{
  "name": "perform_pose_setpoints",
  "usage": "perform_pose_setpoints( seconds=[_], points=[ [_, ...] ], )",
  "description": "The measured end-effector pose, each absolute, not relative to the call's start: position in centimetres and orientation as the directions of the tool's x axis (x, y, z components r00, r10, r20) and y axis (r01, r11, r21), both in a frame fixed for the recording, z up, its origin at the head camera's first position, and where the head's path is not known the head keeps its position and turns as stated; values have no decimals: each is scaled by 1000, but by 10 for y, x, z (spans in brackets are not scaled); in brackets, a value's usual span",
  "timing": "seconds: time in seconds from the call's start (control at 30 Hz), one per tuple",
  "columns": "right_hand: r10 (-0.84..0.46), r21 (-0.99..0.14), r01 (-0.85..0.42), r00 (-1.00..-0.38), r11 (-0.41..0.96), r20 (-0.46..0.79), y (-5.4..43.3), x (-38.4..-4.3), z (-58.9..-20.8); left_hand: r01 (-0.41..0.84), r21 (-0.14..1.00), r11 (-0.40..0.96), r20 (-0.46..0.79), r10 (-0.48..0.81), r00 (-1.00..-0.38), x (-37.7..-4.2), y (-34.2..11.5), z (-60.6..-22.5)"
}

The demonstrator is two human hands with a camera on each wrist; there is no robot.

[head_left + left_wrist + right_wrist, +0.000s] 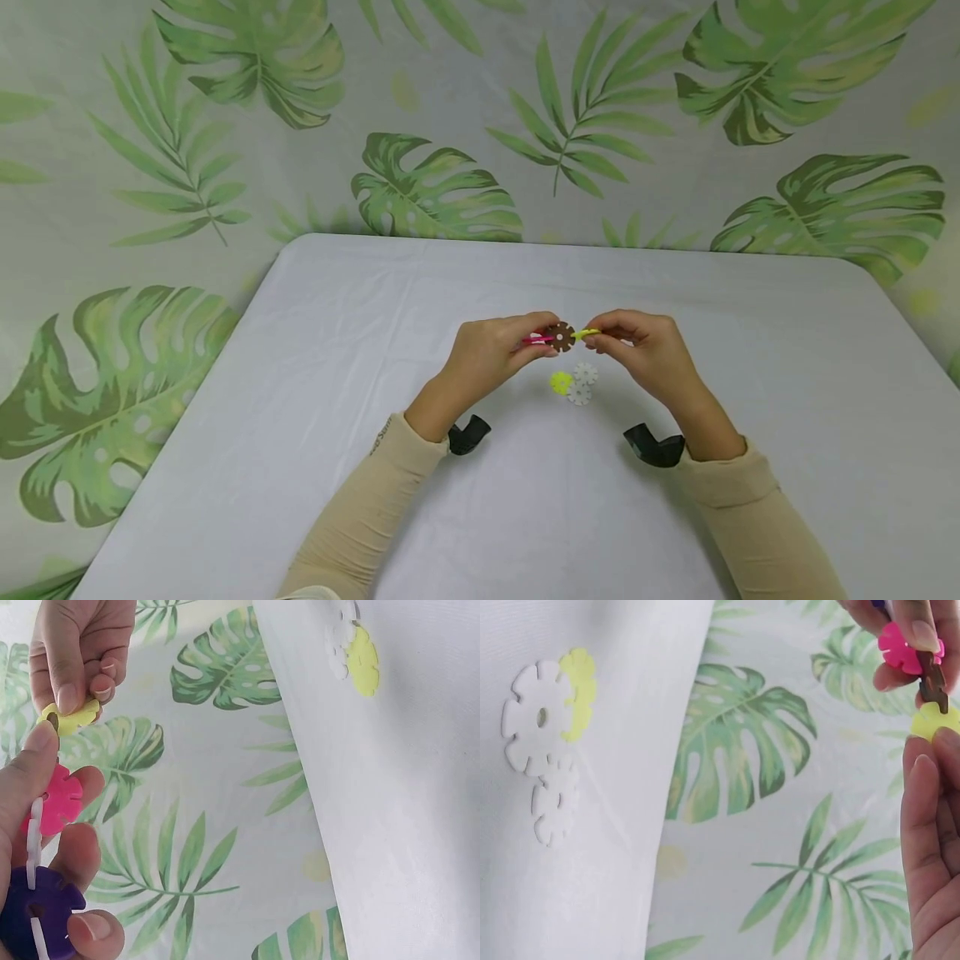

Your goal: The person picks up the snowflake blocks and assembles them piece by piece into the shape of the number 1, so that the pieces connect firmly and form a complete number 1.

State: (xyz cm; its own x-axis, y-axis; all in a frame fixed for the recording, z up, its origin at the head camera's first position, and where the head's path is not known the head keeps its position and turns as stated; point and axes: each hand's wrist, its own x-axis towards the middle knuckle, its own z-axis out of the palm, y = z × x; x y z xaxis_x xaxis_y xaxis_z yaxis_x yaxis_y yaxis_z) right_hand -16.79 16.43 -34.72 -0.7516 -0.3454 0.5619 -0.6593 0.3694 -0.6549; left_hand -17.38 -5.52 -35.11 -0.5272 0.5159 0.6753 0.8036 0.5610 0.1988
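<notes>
My left hand (pixel 491 350) grips a chain of slotted, flower-shaped plastic discs above the table. In the left wrist view a purple disc (pixel 52 900), a white disc (pixel 34 844) seen edge-on and a pink disc (pixel 64 801) follow one another along it. A brown disc (pixel 561 337) sticks out past the left fingertips at the chain's end. Between thumb and fingers my right hand (pixel 648 346) pinches a yellow disc (pixel 586 334), whose edge meets the brown one slot to slot. Part of the chain is hidden by the left hand.
Below the hands, on the white-covered table (pixel 360 350), lie a loose yellow disc (pixel 560 383) and two white discs (pixel 540 720), close together. A black device (pixel 470 435) sits at the left wrist, another black device (pixel 654 447) at the right. Leaf-patterned cloth (pixel 435 187) hangs behind.
</notes>
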Motion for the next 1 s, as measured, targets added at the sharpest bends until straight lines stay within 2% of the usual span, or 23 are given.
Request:
perform_pose_setpoints(
  seconds=[0.43,0.57,0.8,1.0],
  points=[
    [-398,-531,-746,-665,402,632,160,-168,-348,797,231,558,650,521,-553,-176,-54,-357],
    [-391,-559,-723,-691,406,608,158,-168,-346,791,242,562,640,520,-566,-178,-56,-357],
    [-368,-634,-646,-763,424,531,154,-153,-319,793,283,540,638,511,-576,-179,-56,-355],
    [-342,-668,-613,-790,422,509,160,-157,-327,791,319,523,614,521,-592,-178,-56,-356]
  ],
)
